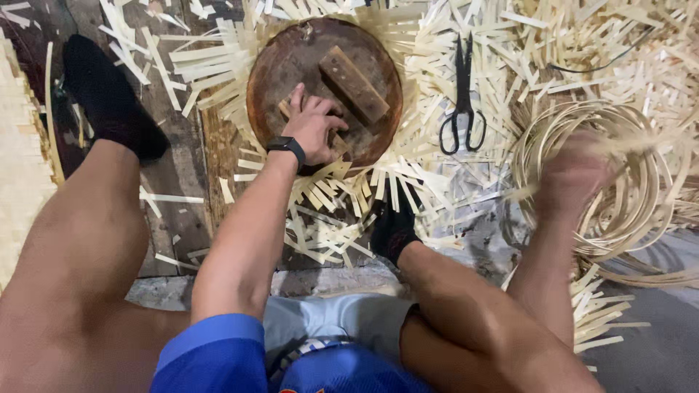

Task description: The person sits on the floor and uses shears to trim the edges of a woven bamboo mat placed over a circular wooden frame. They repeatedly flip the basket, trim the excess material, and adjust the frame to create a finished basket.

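My left hand (314,127) presses flat on a round brown wooden disc (280,69) that lies on a fan of pale bamboo strips (335,182). The palm covers one end of a small wooden piece; a bigger wooden block (354,84) rests on the disc beside my fingers. A black watch (286,144) sits on that wrist. My right hand (571,175) is blurred by motion and sits over a stack of coiled bamboo hoops (641,189), closed around a thin strip or hoop; which one is unclear.
Black scissors (462,98) lie on the strips right of the disc. Loose bamboo strips (582,44) cover the floor at the top right. My feet in black socks (109,98) (393,229) rest on the wooden floor. A woven mat edge (18,145) runs along the left.
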